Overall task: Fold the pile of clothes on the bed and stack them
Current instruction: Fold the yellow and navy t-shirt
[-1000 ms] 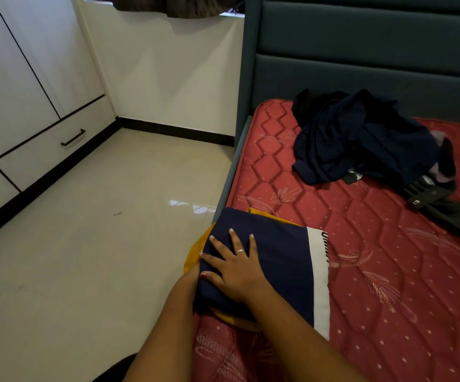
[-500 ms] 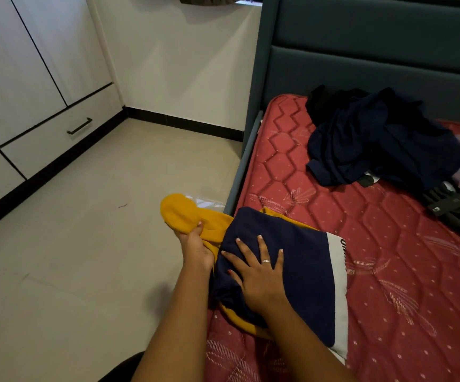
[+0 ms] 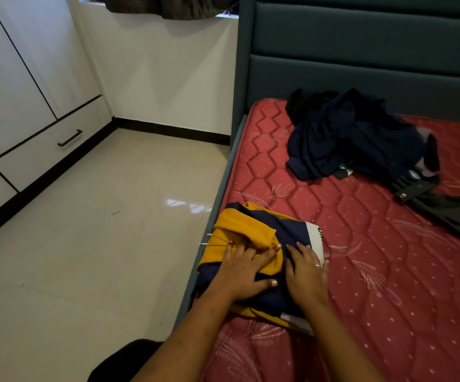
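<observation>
Your left hand (image 3: 244, 271) has brought the mustard-yellow fabric sleeve (image 3: 246, 230) in from over the glossy cream tiled floor (image 3: 99, 244), where you held it out half a second ago, and laid it across the top of the folded navy-blue garment with a white band (image 3: 289, 232). That hand now lies flat on the sleeve, fingers straight and spread, pressing down without gripping. Your right hand (image 3: 307, 274) lies just beside it, palm down on the navy cloth, fingers straight too, with a ring on one finger. The folded garment sits right at the near left edge of the red quilted mattress (image 3: 388, 271). Well apart from it, close to the dark teal padded headboard (image 3: 361, 73), lies the unfolded pile of dark navy and black clothes (image 3: 355, 136), with a dark grey piece trailing off to the right. Beyond the floor stands a white wardrobe (image 3: 16, 92) with a black drawer handle.
</observation>
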The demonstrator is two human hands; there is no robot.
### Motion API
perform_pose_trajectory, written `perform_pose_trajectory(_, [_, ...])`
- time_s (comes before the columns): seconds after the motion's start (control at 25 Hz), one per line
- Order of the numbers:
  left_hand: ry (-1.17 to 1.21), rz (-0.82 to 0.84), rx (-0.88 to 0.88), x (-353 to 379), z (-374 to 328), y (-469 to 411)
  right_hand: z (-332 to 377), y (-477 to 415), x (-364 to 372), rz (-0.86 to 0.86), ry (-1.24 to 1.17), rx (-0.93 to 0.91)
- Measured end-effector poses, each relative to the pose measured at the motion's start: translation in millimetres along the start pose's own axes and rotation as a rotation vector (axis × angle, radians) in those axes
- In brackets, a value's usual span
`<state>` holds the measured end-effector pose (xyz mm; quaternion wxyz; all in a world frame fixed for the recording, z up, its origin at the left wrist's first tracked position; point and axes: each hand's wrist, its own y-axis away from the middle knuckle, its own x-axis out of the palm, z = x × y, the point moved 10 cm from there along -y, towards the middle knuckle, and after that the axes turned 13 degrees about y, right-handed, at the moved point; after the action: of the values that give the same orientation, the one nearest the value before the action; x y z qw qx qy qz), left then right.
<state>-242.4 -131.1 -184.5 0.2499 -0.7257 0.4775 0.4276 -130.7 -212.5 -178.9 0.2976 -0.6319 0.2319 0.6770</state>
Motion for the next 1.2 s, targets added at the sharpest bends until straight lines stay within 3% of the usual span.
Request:
perform_pose_trajectory(0.08, [0.209, -0.121, 0.025, -26, 1, -2, -1, -6, -21, -0.078, -0.276, 0.096])
perform_pose_trajectory(0.16, [0.454, -0.253, 0.046, -51, 8, 4, 27, -11, -25, 0.008, -0.4, 0.013])
perform_pose_trajectory(0.24, [0.612, -0.461, -0.032, -72, 37, 18, 54, -8, -9, 0.205, -0.271, -0.096])
perform_pose_trajectory(0.32, [0.588, -0.579, -0.232, -75, 77, 32, 58, -4, 10, 0.299, -0.028, -0.145])
perform_pose_trajectory(0.44, [0.463, -0.335, -0.419, -42, 101, 26, 50, -1, 26, 0.333, 0.107, -0.108])
perform_pose_trajectory(0.56, [0.689, -0.407, -0.477, -41, 107, 27, 32, 0, 22, 0.306, 0.054, 0.057])
perform_pose_trajectory(0.68, [1.092, -0.423, -0.721, -27, 130, 30, -15, 10, 23, 0.331, -0.147, 0.396])
perform_pose_trajectory(0.76, [1.213, -0.359, -0.843, -17, 133, 27, -38, 17, 24, 0.337, -0.298, 0.563])
perform_pose_trajectory(1.0, [1.154, -0.292, -0.914, -29, 102, 12, -56, 12, 31, 0.296, -1.008, 0.731])
perform_pose_trajectory(1.2, [1.054, -0.38, -0.794, -35, 56, -8, -94, -1, -19, 0.223, -1.179, 0.643])
